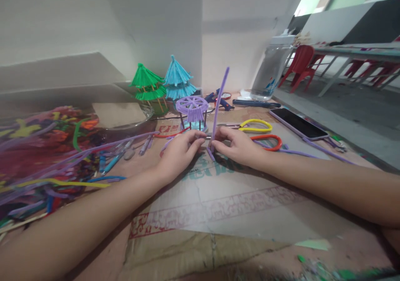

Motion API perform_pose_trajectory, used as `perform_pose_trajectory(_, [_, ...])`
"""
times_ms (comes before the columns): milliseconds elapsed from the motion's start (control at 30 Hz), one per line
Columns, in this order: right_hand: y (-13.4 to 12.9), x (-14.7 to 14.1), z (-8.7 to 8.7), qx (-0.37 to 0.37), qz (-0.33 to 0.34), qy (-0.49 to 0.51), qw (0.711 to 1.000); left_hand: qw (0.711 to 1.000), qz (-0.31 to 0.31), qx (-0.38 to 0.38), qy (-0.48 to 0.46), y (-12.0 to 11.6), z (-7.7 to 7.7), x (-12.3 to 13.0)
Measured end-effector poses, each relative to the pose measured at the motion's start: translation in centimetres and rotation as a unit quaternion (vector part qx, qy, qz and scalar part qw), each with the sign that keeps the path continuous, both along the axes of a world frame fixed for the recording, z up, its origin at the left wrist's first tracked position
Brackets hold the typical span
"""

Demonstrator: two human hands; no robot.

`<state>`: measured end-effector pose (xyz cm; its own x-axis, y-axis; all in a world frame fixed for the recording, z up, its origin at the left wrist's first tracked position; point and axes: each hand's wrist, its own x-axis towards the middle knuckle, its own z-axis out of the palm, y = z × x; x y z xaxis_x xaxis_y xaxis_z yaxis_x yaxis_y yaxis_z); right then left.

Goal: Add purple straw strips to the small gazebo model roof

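Note:
My left hand [184,149] is closed, its thumb and fingertips pinching one end of a thin silvery rod [208,136]. Facing it, my right hand [236,146] is closed on a purple pipe cleaner [219,101], which stands upright with its lower part bent near the rod. Just behind the hands is a small purple pavilion [192,108] with a spoked round top and dark posts. Yellow-handled scissors [256,125] and orange-handled scissors [275,142] lie beside my right hand.
Many coloured pipe cleaners [78,147] are heaped at left. Green [146,81] and blue [178,79] tiered roofs stand at the back, near a glue gun [223,101]. A water bottle [270,70] and a phone [298,123] are at right.

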<state>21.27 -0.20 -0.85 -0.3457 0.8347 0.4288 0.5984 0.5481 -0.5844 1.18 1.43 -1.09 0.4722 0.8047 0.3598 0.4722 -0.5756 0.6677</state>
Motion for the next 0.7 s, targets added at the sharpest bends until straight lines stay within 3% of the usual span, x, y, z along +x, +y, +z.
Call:
perform_pose_trajectory(267, [0.1,0.22,0.02,0.038,-0.017,0.043,0.998,0.98,-0.036,-0.125,-0.152,0.36,-0.64,0.12])
perform_pose_trajectory(500, [0.58,0.01,-0.39,-0.01,-0.005,0.003,1.0,0.995,-0.024,-0.072,-0.064,0.65,-0.32,0.4])
perform_pose_trajectory(700, [0.59,-0.3,-0.23,-0.036,-0.02,0.027,0.999,0.995,-0.015,-0.086,-0.044,0.81,-0.49,0.33])
